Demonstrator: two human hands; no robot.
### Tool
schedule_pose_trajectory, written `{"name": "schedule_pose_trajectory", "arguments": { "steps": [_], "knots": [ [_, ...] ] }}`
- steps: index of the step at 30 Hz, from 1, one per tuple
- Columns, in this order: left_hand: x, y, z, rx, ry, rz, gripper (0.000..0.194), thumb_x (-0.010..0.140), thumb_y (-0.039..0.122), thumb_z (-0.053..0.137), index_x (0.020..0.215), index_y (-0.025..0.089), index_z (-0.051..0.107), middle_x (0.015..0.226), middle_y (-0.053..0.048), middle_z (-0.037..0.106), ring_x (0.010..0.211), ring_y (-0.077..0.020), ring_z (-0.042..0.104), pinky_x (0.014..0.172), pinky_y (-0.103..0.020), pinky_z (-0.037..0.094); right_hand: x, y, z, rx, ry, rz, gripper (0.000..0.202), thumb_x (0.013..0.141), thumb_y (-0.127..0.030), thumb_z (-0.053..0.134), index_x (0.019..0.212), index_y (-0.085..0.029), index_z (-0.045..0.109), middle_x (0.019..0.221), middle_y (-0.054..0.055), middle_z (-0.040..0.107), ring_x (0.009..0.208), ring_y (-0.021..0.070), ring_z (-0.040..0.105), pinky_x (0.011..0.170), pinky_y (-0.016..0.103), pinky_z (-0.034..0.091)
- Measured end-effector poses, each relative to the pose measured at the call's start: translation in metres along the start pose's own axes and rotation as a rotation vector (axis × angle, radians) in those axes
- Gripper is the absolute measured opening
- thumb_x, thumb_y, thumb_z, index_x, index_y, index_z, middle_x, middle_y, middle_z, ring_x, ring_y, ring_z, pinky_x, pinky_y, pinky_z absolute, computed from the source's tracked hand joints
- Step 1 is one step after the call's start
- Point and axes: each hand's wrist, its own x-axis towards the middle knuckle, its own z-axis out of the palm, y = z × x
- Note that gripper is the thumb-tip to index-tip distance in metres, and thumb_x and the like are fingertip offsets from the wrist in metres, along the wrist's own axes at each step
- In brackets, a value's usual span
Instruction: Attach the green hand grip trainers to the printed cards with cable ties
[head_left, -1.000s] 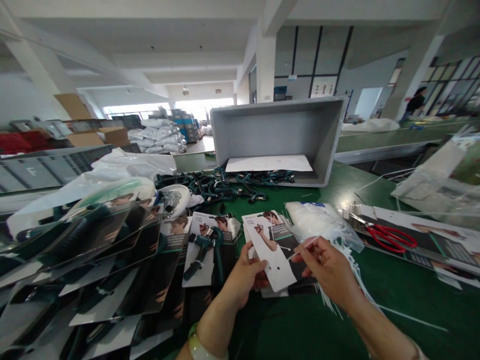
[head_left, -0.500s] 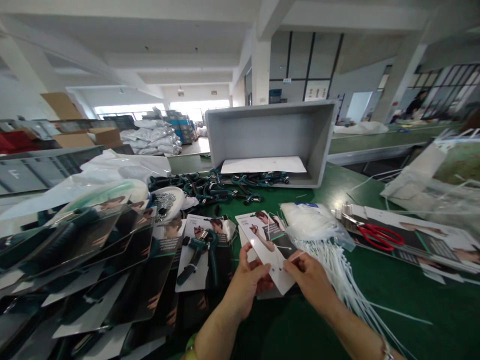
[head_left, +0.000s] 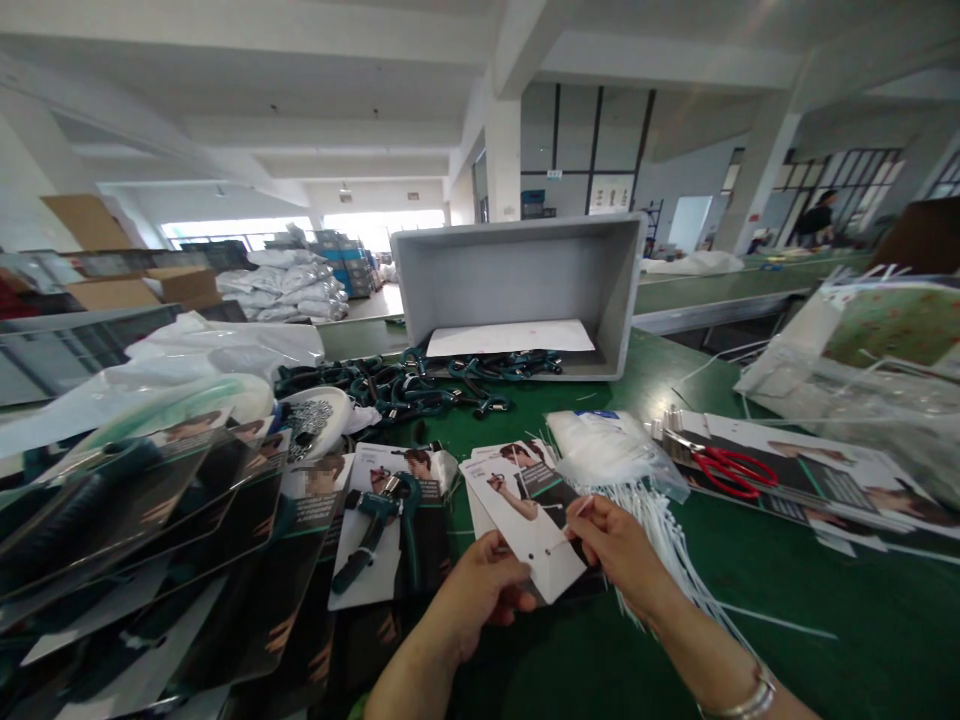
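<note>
My left hand [head_left: 484, 600] grips the lower left edge of a printed backing card [head_left: 544, 560], thumb on top and fingers beneath. The card is tilted and has small punched holes. At its right side my right hand [head_left: 616, 545] pinches a thin white cable tie [head_left: 564, 534] close to one of these holes. More cards [head_left: 480, 510] lie just under it. To the left, a dark green tool with curved handles and metal parts [head_left: 379, 515] lies on another card. A bunch of loose white cable ties [head_left: 671, 540] spreads beside my right hand.
A grey bin [head_left: 517, 285] lies on its side at the back, a heap of dark green tools [head_left: 397, 390] before it. Carded tools [head_left: 225, 560] are stacked left, near a bowl of small metal parts [head_left: 313, 425]. Red-handled scissors [head_left: 739, 472] rest on cards at right.
The view has shifted a little, so the table things appear further left. My right hand has risen slightly off the card's edge with the cable tie; my left hand keeps the card.
</note>
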Motion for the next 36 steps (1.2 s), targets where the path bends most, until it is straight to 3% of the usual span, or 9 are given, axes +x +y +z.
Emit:
{"name": "schedule_pose_trajectory", "arguments": {
  "steps": [5,12,18,24,26,28,32,34,36],
  "knots": [
    [0.002,0.001,-0.005,0.011,0.009,0.024,0.041,0.058,0.023,0.062,0.097,0.013,0.054,0.076,-0.003,0.066,0.038,-0.0029,0.047,0.032,-0.015,0.016,0.004,-0.008,-0.012,0.045,0.000,-0.019,0.032,0.067,-0.046,0.063,0.078,-0.018,0.054,0.066,-0.001,0.060,0.044,0.0057,0.036,0.042,0.021,0.022],
    [0.007,-0.003,-0.015,-0.011,0.019,0.029,0.035,0.058,0.022,0.063,0.091,0.013,0.057,0.062,0.002,0.060,0.034,-0.0017,0.040,0.031,-0.015,0.014,0.005,-0.013,-0.023,-0.068,-0.127,-0.108,0.029,0.071,-0.041,0.061,0.088,-0.018,0.059,0.071,0.001,0.064,0.054,0.0089,0.047,0.051,0.022,0.036],
    [0.007,-0.003,-0.019,-0.060,-0.027,0.034,0.039,0.059,0.022,0.066,0.096,0.014,0.057,0.068,0.001,0.062,0.036,-0.0008,0.040,0.032,-0.015,0.012,0.007,-0.011,-0.036,-0.305,-0.174,-0.205,0.025,0.076,-0.042,0.055,0.080,-0.019,0.062,0.069,0.001,0.064,0.057,0.0115,0.053,0.056,0.025,0.042],
    [0.004,-0.001,-0.022,0.037,-0.060,0.081,0.055,0.059,0.026,0.073,0.110,0.018,0.052,0.073,0.002,0.063,0.036,0.0003,0.037,0.033,-0.016,0.010,0.008,-0.011,-0.033,-0.420,-0.117,-0.183,0.032,0.078,-0.050,0.049,0.069,-0.020,0.055,0.058,-0.003,0.059,0.050,0.0116,0.052,0.052,0.024,0.041],
    [0.004,-0.002,-0.025,0.045,-0.105,0.090,0.062,0.057,0.022,0.075,0.114,0.018,0.050,0.076,0.000,0.065,0.039,-0.0007,0.041,0.034,-0.015,0.015,0.007,-0.012,-0.031,-0.424,-0.108,-0.134,0.035,0.076,-0.053,0.049,0.065,-0.020,0.053,0.054,-0.003,0.058,0.047,0.0115,0.051,0.050,0.024,0.040],
    [0.003,-0.003,-0.028,0.006,-0.174,0.110,0.068,0.055,0.018,0.077,0.117,0.017,0.048,0.083,-0.003,0.068,0.052,-0.0050,0.053,0.041,-0.013,0.027,0.006,-0.014,-0.030,-0.423,-0.106,-0.080,0.037,0.074,-0.055,0.050,0.061,-0.020,0.051,0.051,-0.003,0.056,0.043,0.0111,0.049,0.048,0.024,0.038],
    [0.002,-0.003,-0.031,-0.061,-0.286,0.126,0.070,0.054,0.013,0.077,0.118,0.015,0.048,0.089,-0.008,0.068,0.081,-0.0169,0.063,0.067,-0.022,0.045,0.004,-0.013,-0.031,-0.418,-0.114,-0.034,0.038,0.075,-0.054,0.047,0.056,-0.021,0.047,0.047,-0.004,0.052,0.042,0.0103,0.045,0.047,0.024,0.035],
    [0.003,-0.004,-0.029,-0.035,-0.265,0.137,0.068,0.054,0.012,0.076,0.116,0.015,0.050,0.089,-0.008,0.068,0.082,-0.0185,0.063,0.070,-0.026,0.046,0.004,-0.012,-0.032,-0.454,-0.121,-0.034,0.039,0.076,-0.053,0.046,0.054,-0.021,0.046,0.046,-0.003,0.050,0.042,0.0104,0.044,0.046,0.024,0.033],
    [0.005,-0.006,-0.024,0.028,-0.167,0.181,0.056,0.056,0.013,0.074,0.109,0.013,0.056,0.089,-0.008,0.068,0.082,-0.0195,0.063,0.072,-0.028,0.046,0.004,-0.012,-0.033,-0.509,-0.123,-0.048,0.039,0.075,-0.052,0.046,0.051,-0.021,0.046,0.045,-0.003,0.049,0.043,0.0109,0.043,0.047,0.025,0.033]
  ]
}}
